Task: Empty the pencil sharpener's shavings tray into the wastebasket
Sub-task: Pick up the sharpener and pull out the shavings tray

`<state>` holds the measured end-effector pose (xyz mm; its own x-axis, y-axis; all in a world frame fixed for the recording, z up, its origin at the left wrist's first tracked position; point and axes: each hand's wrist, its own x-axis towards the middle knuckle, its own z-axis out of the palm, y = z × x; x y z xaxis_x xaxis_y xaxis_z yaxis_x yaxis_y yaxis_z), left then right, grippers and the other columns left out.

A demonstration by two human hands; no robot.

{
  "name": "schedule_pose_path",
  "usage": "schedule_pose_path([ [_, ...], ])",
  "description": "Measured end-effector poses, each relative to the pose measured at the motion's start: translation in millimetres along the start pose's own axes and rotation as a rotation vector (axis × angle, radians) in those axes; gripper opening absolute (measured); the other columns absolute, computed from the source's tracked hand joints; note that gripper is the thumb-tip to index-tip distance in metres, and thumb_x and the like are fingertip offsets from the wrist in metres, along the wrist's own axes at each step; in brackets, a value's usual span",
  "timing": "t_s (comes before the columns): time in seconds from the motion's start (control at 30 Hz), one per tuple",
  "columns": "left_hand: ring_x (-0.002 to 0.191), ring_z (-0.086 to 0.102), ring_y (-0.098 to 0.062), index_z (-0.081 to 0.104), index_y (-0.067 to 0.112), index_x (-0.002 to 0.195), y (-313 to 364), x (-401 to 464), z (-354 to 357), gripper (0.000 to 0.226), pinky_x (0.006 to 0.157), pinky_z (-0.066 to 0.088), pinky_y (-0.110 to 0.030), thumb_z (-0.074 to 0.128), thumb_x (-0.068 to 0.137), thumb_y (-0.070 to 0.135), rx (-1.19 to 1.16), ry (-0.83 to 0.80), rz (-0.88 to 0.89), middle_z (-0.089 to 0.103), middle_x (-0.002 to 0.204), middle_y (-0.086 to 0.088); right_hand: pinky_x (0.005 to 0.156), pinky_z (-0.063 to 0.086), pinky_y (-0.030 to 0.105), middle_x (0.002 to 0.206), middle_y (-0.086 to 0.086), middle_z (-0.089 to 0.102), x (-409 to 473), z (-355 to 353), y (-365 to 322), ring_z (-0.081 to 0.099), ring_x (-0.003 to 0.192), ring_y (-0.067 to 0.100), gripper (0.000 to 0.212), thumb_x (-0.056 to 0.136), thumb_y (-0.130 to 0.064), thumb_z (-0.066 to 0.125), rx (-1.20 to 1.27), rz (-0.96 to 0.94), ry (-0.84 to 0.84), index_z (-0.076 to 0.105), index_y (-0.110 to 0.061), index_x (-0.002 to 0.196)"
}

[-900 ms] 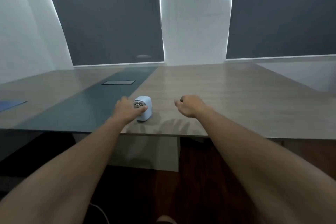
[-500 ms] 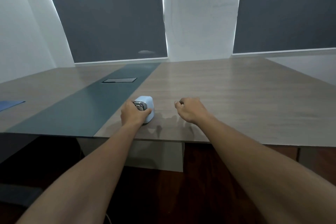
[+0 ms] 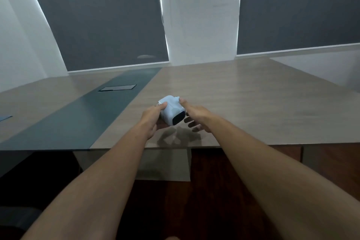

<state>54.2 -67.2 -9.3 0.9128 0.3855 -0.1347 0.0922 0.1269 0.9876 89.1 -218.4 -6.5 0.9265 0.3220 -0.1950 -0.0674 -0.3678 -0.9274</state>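
Both bare arms reach out over the near edge of the tabletop (image 3: pixel 253 107), and between the two hands sits the pale blue pencil sharpener (image 3: pixel 171 110), lifted clear of the wood with its shadow lying just below it. The left hand (image 3: pixel 151 118) is closed on the sharpener's left side, thumb tip up against a small metal part at the far upper corner. The right hand (image 3: pixel 194 116) takes the other side: its thumb presses on the top far edge while the fingers (image 3: pixel 190 121) spread loosely beneath and beside the body, so the grip there is only partial. The sharpener is tipped, its long axis running from far-left to near-right, and a dark panel (image 3: pixel 178 118) on its lower end faces back toward the person (this may be the shavings tray, though I cannot tell for sure). To the right of the right hand the wood runs wide and bare. To the left of the left hand a dark blue strip (image 3: pixel 83 115) crosses the surface, with a flush rectangular hatch (image 3: pixel 117 88) set in it well beyond. The tabletop's front edge lies just under the forearms, dark floor below it.
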Motion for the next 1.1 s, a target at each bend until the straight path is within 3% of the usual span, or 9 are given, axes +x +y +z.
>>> schedule_pose_path([
  [0.07, 0.075, 0.066, -0.027, 0.057, 0.006, 0.114, 4, -6, 10, 0.026, 0.058, 0.059, -0.035, 0.056, 0.095, 0.024, -0.021, -0.068, -0.012, 0.066, 0.093, -0.015, 0.072, 0.051, 0.033, 0.114, 0.009, 0.067, -4, -8, 1, 0.061, 0.082, 0.02, 0.075, 0.083, -0.074, 0.045, 0.094, -0.001, 0.019, 0.061, -0.012, 0.122],
  [0.17, 0.079, 0.065, -0.027, 0.057, 0.006, 0.115, 9, -12, 20, 0.024, 0.065, 0.056, -0.039, 0.052, 0.096, 0.02, -0.013, -0.154, 0.002, 0.066, 0.095, -0.014, 0.074, 0.053, 0.033, 0.097, 0.003, 0.066, -11, -24, 3, 0.06, 0.081, 0.018, 0.059, 0.084, -0.06, 0.061, 0.193, -0.01, 0.028, 0.064, -0.011, 0.118],
  [0.27, 0.082, 0.064, -0.025, 0.06, 0.011, 0.11, 14, -16, 28, 0.018, 0.068, 0.054, -0.038, 0.052, 0.097, 0.018, 0.037, -0.225, 0.042, 0.065, 0.099, -0.012, 0.072, 0.054, 0.031, 0.098, 0.002, 0.065, -17, -37, 9, 0.06, 0.084, 0.017, 0.048, 0.08, -0.051, 0.072, 0.305, 0.013, 0.017, 0.067, -0.015, 0.11],
  [0.4, 0.085, 0.065, -0.025, 0.059, 0.011, 0.12, 16, -21, 39, 0.025, 0.069, 0.056, -0.039, 0.054, 0.096, 0.016, 0.091, -0.274, 0.085, 0.065, 0.103, -0.01, 0.069, 0.052, 0.028, 0.098, 0.001, 0.064, -22, -49, 20, 0.059, 0.087, 0.016, 0.03, 0.076, -0.037, 0.081, 0.512, 0.015, 0.053, 0.066, -0.018, 0.094],
  [0.63, 0.087, 0.065, -0.025, 0.059, 0.012, 0.12, 21, -31, 65, 0.026, 0.071, 0.056, -0.039, 0.056, 0.095, 0.014, 0.113, -0.34, 0.131, 0.065, 0.103, -0.008, 0.074, 0.053, 0.03, 0.107, 0.006, 0.067, -33, -70, 35, 0.062, 0.092, 0.017, 0.034, 0.073, -0.03, 0.084, 0.724, 0.007, 0.09, 0.067, -0.015, 0.098],
  [0.87, 0.087, 0.067, -0.027, 0.058, 0.008, 0.129, 23, -25, 71, 0.04, 0.072, 0.058, -0.04, 0.064, 0.09, 0.012, 0.148, -0.344, 0.158, 0.065, 0.112, -0.012, 0.07, 0.057, 0.03, 0.097, 0.013, 0.07, -35, -101, 49, 0.067, 0.086, 0.022, 0.031, 0.075, -0.018, 0.083, 0.94, -0.08, 0.2, 0.067, -0.006, 0.099],
  [1.0, 0.093, 0.066, -0.031, 0.056, 0.013, 0.126, 21, -17, 68, 0.05, 0.07, 0.059, -0.04, 0.076, 0.081, 0.014, 0.195, -0.275, 0.179, 0.064, 0.12, -0.018, 0.078, 0.059, 0.032, 0.093, 0.011, 0.071, -33, -123, 59, 0.067, 0.091, 0.021, 0.016, 0.076, -0.006, 0.08, 0.995, -0.147, 0.222, 0.069, -0.005, 0.088],
  [1.1, 0.091, 0.067, -0.031, 0.058, 0.019, 0.114, 15, -10, 68, 0.051, 0.079, 0.061, -0.049, 0.084, 0.07, 0.014, 0.246, -0.176, 0.218, 0.066, 0.114, -0.022, 0.078, 0.062, 0.03, 0.091, 0.01, 0.072, -29, -128, 66, 0.068, 0.088, 0.019, 0.013, 0.077, -0.004, 0.078, 0.902, -0.175, 0.218, 0.071, -0.004, 0.088],
])
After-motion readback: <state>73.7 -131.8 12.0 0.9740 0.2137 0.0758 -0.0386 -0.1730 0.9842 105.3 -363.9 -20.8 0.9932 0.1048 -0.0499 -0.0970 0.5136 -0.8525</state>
